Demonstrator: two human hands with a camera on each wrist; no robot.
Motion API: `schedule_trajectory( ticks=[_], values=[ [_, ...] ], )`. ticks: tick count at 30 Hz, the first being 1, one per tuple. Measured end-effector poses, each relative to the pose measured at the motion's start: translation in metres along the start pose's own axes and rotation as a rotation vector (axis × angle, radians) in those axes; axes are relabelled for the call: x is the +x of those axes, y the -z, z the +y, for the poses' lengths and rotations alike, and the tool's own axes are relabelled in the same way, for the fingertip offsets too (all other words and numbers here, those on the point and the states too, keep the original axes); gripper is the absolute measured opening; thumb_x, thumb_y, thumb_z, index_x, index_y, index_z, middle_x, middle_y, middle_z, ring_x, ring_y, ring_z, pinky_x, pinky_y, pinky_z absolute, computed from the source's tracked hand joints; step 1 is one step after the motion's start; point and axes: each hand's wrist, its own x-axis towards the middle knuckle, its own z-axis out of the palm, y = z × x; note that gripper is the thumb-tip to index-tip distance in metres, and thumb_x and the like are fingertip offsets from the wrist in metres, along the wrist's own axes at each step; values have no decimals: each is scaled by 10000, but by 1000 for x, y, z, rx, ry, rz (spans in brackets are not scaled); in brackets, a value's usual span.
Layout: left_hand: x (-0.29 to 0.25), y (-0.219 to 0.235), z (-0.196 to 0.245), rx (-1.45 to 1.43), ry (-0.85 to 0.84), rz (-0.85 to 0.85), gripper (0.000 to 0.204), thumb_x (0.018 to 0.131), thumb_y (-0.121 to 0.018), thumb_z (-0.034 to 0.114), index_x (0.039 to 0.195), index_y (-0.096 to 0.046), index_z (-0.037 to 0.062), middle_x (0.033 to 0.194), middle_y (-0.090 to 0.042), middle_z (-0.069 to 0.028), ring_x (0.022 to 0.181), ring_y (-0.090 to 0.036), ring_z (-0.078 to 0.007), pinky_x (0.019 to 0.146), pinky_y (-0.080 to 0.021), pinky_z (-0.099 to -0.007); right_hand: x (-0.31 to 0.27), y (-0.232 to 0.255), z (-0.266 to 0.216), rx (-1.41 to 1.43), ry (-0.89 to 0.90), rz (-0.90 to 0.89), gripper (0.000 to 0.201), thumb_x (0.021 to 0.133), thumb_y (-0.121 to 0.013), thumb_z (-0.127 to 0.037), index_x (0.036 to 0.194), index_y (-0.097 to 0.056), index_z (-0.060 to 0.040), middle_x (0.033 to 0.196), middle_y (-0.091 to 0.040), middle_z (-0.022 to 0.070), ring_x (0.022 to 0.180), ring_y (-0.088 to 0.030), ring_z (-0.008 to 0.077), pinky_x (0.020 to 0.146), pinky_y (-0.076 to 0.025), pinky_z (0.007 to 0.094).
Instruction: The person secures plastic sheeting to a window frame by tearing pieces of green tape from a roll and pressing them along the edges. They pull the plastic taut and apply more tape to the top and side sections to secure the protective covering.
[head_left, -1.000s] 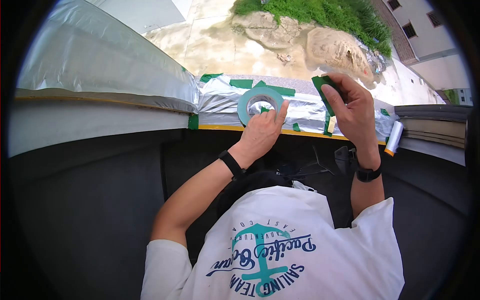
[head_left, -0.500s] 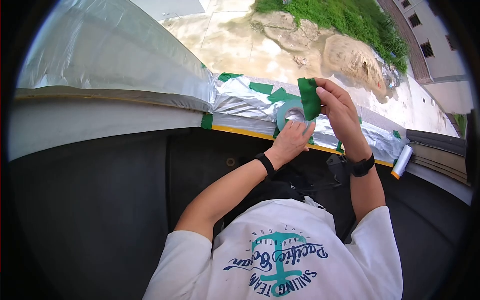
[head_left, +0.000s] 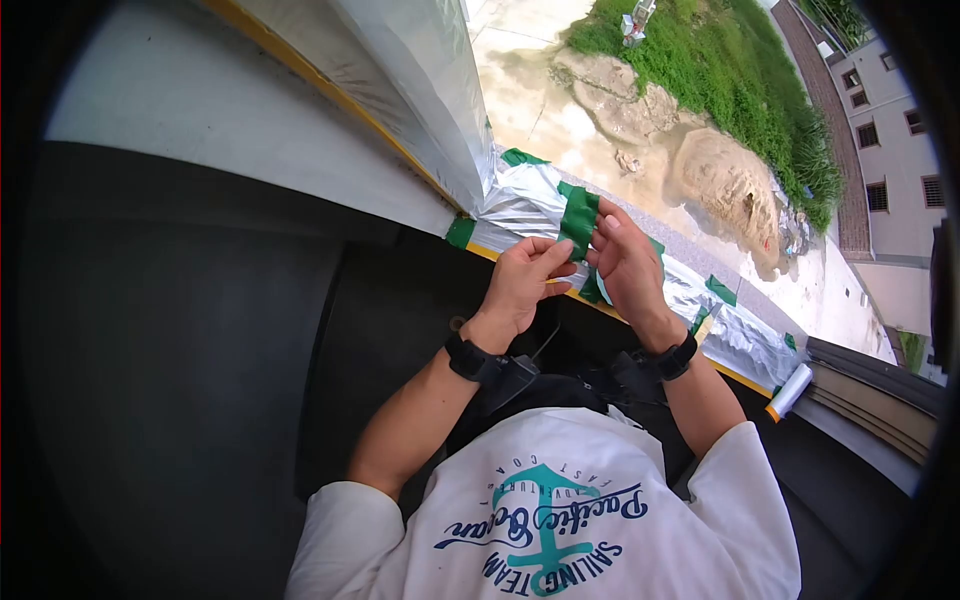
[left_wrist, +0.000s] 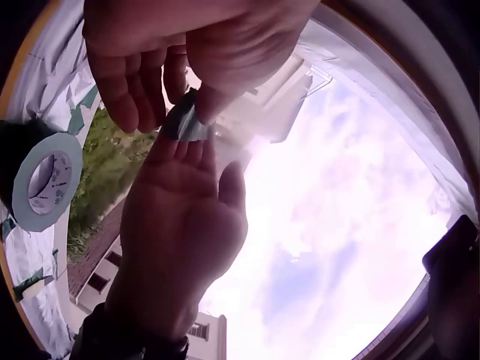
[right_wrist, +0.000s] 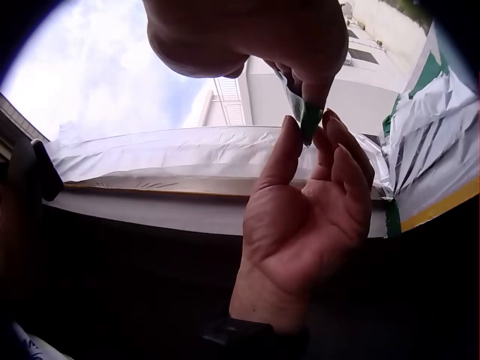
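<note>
Green adhesive tape strip [head_left: 578, 220] is suspended between the two hands, above a ledge covered with crinkled silver plastic film [head_left: 525, 200]. The left hand [head_left: 515, 287] pinches the strip between thumb and fingers. The right hand [head_left: 630, 265] meets the strip at the fingertips; the grip is spread, with the fingers extended and the thumb apart from the tape. A roll of tape with a pale teal side face [left_wrist: 66, 180] and a white printed core is visible in the left wrist view, beside the film. Green tape patches [head_left: 720, 290] secure portions of the film, and a yellow-orange strip [head_left: 737, 375] runs along its inner edge. At the far right end is a narrow silver roll with an orange end [head_left: 790, 392]. A black band encircles each wrist.
</note>
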Motion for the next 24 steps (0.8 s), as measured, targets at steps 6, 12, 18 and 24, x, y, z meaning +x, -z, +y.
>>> schedule_trajectory(
  ticks=[6, 12, 18, 24],
  values=[
    [-7, 28, 3, 3, -258, -24, 109, 940, -666, 104, 845, -629, 66, 1081, -688, -77, 918, -670, -131, 740, -557, -254, -10, 7, 8, -408, 71, -112, 518, 1028, -402, -175, 1487, -357, 61, 1435, -508, 164, 1304, -499, 214, 1129, -355, 352],
    [-55, 37, 27, 64, -472, -198, 118, 874, -607, -27, 766, -574, 7, 1220, -648, -196, 965, -633, -127, 861, -525, -276, 8, 35, -16, -930, 284, -130, 575, 872, -556, 3, 1436, -445, 10, 1342, -611, 167, 1210, -604, 237, 1003, -476, 369],
    [-55, 69, 33, 131, -458, -281, 121, 811, -618, -42, 735, -552, 26, 1205, -660, -190, 1027, -621, -136, 901, -497, -285, 17, 29, -29, -386, -58, -305, 598, 979, -555, -384, 1415, -461, 15, 1352, -580, 166, 1207, -591, 248, 1038, -467, 381],
    [-52, 72, 29, 145, -422, -371, 124, 826, -608, -51, 746, -549, 22, 1180, -675, -167, 921, -630, -102, 806, -507, -234, 28, -1, -6, -440, -387, -527, 489, 962, -657, -391, 1231, -608, 14, 1060, -681, 81, 954, -653, 143, 859, -544, 294]
  ],
)
